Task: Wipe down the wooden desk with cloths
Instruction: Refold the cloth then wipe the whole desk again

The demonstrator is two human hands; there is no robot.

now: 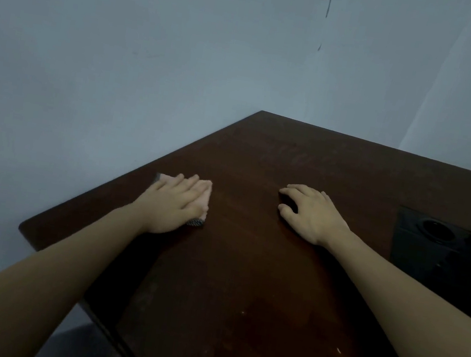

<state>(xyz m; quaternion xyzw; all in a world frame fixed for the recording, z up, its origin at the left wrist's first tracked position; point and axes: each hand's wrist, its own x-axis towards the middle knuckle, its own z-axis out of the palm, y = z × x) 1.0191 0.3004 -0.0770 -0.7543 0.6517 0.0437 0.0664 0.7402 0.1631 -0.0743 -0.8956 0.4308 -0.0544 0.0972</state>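
Note:
The dark wooden desk (274,276) fills the lower right of the head view, with its far corner against the wall. My left hand (174,204) lies flat, palm down, on a folded pink cloth (206,193) near the desk's left edge. A grey patterned corner of the cloth shows by my thumb. My right hand (310,212) rests palm down mid-desk with its fingers arched and slightly apart. A small dark patch sits under its fingertips; I cannot tell whether that is a dark cloth or shadow.
A black panel with a round socket (439,236) is set in the desk at the right. A pale blue-grey wall (154,59) stands behind and to the left of the desk. The desk's left front corner (26,228) is rounded.

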